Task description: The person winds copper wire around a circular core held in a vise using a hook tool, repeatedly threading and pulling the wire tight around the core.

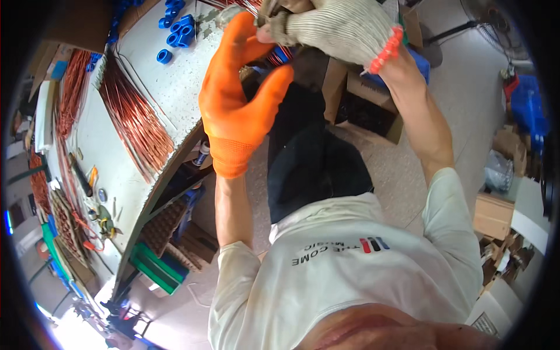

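My left hand (239, 102), in an orange glove, is at the edge of the white worktable (192, 81). Its thumb stands well apart from its raised fingers, and nothing shows between them. At the top, my right hand (335, 29) wears an off-white knitted glove with a red cuff. The right fingers are curled close to the left fingertips; a bare fingertip shows through the glove. Whatever they grip is partly cut off by the upper edge and I cannot make it out. Just beyond the left fingers lie thin copper-coloured rods (248, 4).
Blue ring-shaped fittings (182, 34) and a fanned bundle of copper rods (134, 122) lie on the worktable. Hand tools (81, 175) sit farther left. Beneath are a green bin (156, 267) and cartons. An open cardboard box (367, 108) stands on the floor; a fan (490, 23) is at upper right.
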Demonstrator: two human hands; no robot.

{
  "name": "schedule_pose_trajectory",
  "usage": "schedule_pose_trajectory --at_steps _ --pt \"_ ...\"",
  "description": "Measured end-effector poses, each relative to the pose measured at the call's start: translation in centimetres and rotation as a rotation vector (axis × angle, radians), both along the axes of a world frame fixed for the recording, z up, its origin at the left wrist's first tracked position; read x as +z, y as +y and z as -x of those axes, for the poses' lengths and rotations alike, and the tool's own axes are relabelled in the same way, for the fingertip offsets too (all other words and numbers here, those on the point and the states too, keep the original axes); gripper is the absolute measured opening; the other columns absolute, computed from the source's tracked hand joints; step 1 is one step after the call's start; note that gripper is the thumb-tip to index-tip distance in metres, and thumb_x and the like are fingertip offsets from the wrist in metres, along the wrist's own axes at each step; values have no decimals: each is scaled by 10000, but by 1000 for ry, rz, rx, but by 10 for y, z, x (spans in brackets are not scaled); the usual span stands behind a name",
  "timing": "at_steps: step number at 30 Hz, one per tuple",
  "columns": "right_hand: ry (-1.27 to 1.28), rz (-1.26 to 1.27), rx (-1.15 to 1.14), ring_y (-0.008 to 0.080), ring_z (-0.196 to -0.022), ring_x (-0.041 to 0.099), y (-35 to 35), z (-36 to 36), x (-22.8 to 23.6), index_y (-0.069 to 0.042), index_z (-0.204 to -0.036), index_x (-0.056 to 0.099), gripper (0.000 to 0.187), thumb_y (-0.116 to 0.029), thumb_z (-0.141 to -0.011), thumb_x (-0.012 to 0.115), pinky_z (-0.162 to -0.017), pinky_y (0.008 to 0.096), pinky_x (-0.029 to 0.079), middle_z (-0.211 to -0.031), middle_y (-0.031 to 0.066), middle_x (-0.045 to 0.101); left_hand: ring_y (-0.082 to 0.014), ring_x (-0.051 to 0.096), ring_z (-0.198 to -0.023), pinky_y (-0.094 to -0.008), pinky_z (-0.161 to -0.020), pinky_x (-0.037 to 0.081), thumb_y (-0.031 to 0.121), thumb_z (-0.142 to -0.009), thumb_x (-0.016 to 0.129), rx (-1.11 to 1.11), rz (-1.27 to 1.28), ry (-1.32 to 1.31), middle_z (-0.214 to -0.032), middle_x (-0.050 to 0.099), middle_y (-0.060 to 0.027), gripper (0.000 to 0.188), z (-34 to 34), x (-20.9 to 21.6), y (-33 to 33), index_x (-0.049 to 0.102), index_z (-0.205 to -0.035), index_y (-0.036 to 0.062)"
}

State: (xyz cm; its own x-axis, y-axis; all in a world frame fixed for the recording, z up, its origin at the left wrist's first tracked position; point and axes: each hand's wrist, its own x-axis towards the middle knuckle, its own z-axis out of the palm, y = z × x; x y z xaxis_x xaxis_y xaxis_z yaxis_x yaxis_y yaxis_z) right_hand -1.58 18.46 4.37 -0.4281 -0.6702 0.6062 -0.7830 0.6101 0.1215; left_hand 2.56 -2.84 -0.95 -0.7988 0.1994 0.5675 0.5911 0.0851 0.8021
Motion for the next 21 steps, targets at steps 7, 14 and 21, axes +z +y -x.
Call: schedule_pose_trajectory --at_steps 7,14,21 --pt "-686 895 -448 129 -587 554 24 -114 -22 -49 -950 688 387 -422 -1022 616 -558 293 465 -679 44 566 -243 558 -1336 -362 -1129 414 199 -943 754 -104 422 135 -1396 632 -149 455 13 71 -3 655 -1320 -34" --pt "-873 644 -727 211 -554 600 -5 -188 -71 -60 -895 657 387 -403 -1058 581 -562 321 495 -631 62 600 -237 691 -1055 -354 -968 519 129 -890 788 -226 202 213 -1153 752 -129 208 43 62 8 780 -1028 -26" --pt "-700 565 -676 297 -587 686 -34 -147 -57 -90 -911 654 287 -349 -1032 629 -538 366 521 -653 81 663 -204 662 -1060 -367 -1087 429 210 -893 805 -266 -181 -393 -1070 760 -75 249 48 38 12 787 -1034 5"
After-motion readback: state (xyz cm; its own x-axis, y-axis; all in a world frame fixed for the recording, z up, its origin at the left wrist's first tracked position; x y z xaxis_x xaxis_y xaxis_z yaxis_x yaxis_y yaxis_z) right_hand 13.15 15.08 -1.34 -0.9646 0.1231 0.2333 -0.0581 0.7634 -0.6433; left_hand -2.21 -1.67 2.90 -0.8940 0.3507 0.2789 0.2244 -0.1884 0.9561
